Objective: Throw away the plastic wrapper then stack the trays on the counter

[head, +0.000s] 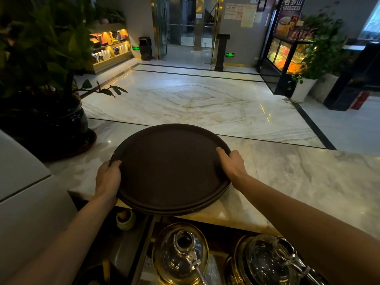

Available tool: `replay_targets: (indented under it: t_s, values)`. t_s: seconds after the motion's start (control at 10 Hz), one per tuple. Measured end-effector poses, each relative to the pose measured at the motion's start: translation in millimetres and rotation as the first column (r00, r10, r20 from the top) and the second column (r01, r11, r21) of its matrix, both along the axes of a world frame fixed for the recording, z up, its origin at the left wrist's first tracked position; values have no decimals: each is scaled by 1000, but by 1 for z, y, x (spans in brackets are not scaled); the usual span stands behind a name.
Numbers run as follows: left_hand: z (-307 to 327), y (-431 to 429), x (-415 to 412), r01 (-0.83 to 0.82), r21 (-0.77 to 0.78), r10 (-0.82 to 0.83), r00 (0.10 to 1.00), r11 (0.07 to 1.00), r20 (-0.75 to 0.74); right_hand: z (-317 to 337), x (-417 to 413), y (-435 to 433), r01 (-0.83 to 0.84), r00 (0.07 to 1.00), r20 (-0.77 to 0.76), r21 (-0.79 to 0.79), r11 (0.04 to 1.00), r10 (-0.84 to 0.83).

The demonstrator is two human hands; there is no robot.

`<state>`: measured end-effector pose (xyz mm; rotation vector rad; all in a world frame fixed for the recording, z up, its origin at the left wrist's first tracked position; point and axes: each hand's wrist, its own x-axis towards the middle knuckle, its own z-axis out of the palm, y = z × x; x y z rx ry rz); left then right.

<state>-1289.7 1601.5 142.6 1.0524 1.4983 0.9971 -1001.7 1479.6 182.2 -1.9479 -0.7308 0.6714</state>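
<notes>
Trays (170,165), round, dark brown, stacked on counter (298,182).

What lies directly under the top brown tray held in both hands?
Under the top tray, the near rims of more brown trays show, stacked on the marble counter. Their faces are covered, so nothing on them can be seen.

At the counter's (308,177) far left corner you have a dark glazed pot (51,124) holding a leafy plant (41,48). Below the counter's near edge you see 2 glass teapots (181,258) on gold stands and a small green cup (125,220). Beyond the counter's far edge a lit display shelf (110,47) stands against the left wall and a white planter (303,89) stands at the right.
</notes>
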Motion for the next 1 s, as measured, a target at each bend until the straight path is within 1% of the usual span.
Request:
replay_targets:
  t_s: [0.2, 0.4, 0.5, 0.6, 0.7, 0.8, 0.9, 1.0]
  values:
    - [-1, 5, 1, -3, 8, 3, 999, 1000, 49, 0, -2, 1, -7, 1000, 21, 15, 1000, 6]
    - [-3, 14, 1, 24, 7, -24, 1000, 1000, -2, -3, 0, 7, -26, 997, 78, 6, 1000, 25]
    - [-7, 20, 0, 8, 15, -7, 995, 1000, -98, -11, 5, 13, -18, 992, 126, -3, 1000, 18]
    - [-6, 21, 1, -5, 18, 8, 988, 1000, -155, -15, 9, 16, -12, 987, 163, -21, 1000, 15]
    - [-4, 15, 4, -4, 54, 17, 972, 999, -236, -16, 12, 19, -37, 975, 215, -103, 994, 59]
    - [4, 3, 6, 48, 95, -16, 948, 994, -318, -13, 12, 16, -74, 965, 237, -163, 984, 111]
    - [13, -18, 2, 191, 158, -113, 907, 969, -406, -6, 7, -1, -128, 928, 314, -239, 963, 201]
    - [12, -27, -2, 270, 157, -167, 864, 950, -476, 5, -1, -19, -144, 893, 380, -265, 954, 240]
